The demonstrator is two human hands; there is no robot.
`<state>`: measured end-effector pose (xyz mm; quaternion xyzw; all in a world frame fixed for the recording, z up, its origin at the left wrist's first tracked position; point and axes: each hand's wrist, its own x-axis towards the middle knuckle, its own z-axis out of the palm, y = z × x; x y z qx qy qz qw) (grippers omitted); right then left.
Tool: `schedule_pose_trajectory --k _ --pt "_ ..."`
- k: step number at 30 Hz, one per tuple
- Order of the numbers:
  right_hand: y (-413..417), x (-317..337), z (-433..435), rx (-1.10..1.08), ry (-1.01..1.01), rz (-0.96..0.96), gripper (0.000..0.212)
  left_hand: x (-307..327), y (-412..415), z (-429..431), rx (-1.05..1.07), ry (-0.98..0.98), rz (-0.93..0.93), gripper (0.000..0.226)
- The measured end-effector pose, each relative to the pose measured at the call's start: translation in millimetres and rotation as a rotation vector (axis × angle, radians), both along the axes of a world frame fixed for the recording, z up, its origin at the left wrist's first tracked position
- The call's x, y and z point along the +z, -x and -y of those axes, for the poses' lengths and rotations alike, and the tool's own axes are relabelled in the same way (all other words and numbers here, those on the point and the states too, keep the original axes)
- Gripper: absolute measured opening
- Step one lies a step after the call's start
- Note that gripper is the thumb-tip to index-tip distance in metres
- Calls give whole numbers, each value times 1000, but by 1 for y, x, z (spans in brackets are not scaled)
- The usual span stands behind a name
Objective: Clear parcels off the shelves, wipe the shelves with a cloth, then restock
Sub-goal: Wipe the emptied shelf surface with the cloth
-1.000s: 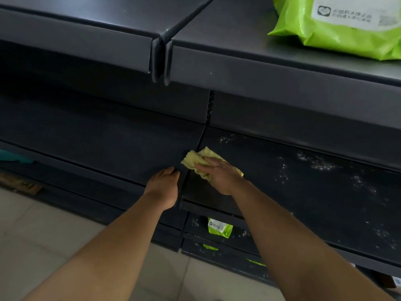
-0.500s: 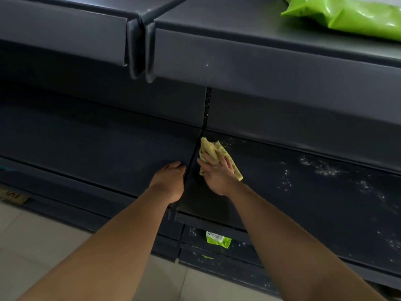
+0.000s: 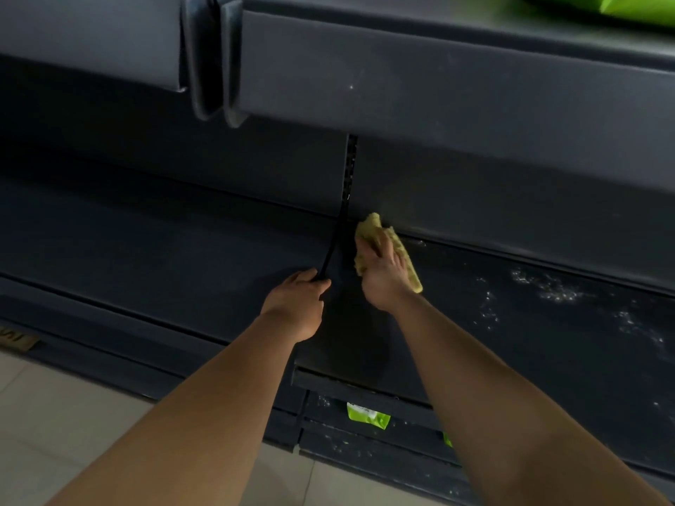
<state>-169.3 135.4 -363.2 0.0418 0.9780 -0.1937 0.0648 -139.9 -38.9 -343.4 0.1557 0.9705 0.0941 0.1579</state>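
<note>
Now, at frame centre, the right grip (image 3: 383,275) presses with flat, opened fingers on the crumpled yellow cloth (image 3: 369,228) at the dusty dark metal shelf (image 3: 511,359)'s rear corner. The left grip (image 3: 296,304) rests beside, fingers bent; I cannot tell if it holds anything.

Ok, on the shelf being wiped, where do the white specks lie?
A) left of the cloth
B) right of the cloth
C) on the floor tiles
B: the white specks are scattered over the shelf to the right of the yellow cloth, which the right hand presses at the back corner.
</note>
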Motion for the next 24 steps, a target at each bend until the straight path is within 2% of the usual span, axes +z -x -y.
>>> schedule_pose_trajectory --k 4,8,15,24 --pt "24 5 18 117 -109 -15 86 4 4 -1 -4 20 -21 49" --pt "40 7 12 146 -128 67 83 2 5 -6 4 72 -72 48" --pt "29 6 -35 -88 -126 60 74 -1 4 -19 54 110 -87 48" --pt "-36 -6 -91 -447 -76 102 74 -5 -14 -21 77 129 -70 60"
